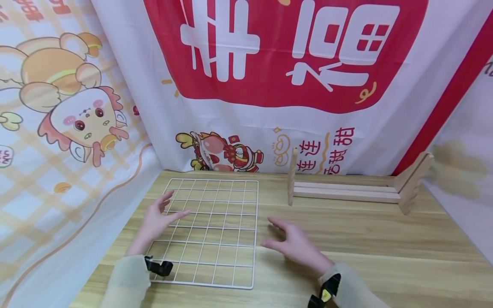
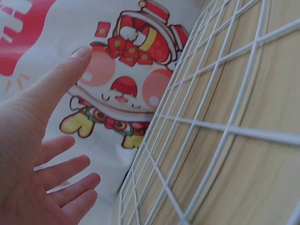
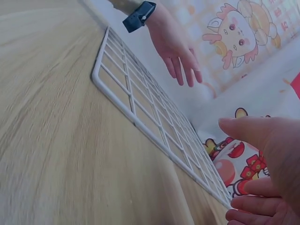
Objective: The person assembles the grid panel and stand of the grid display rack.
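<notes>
A white wire grid panel lies flat on the wooden table. Over its left part hovers my left hand, thumb apart from the loosely bent fingers, holding nothing. To the right of the panel, my right hand hangs above the table with thumb and fingers spread and nothing between them. The left wrist view shows the left thumb and fingers apart from the grid's wires. In the right wrist view, the right hand is near the panel's edge, and the left hand appears beyond it.
A wooden rack with two upright ends joined by a crossbar stands at the back right of the table. Printed cloth hangs behind the table, and more patterned cloth covers the left side.
</notes>
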The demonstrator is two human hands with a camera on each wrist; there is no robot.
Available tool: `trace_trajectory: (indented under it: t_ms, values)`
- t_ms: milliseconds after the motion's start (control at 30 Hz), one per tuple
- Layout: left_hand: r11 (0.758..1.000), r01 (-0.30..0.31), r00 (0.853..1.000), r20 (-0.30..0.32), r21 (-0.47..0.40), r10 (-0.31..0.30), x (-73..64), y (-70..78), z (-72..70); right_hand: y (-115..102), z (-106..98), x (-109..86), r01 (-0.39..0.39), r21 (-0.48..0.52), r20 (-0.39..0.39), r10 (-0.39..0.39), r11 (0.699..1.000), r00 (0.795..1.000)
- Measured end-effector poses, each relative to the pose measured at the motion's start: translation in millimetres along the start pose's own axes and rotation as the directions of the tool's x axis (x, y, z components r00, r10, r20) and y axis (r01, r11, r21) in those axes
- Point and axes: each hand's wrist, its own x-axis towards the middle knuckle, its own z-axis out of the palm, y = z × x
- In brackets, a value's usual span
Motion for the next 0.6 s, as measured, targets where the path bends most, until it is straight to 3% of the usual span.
trace_trajectory:
  t_ms: [367, 600]
  values:
    - [0.998, 0.066, 0.998, -0.023, -0.009, -0.066, 7.4, -24.1, -29.7, -2, 11, 12.1, -0.069, 0.165, 0.064, 0.06, 0.984, 0.996]
    - [0.99, 0.138, 0.99, -0.026, -0.033, -0.139, 9.9, -37.4, -37.6, -1, 14, 17.4, -0.083, 0.223, 0.084, 0.066, 0.971, 0.994]
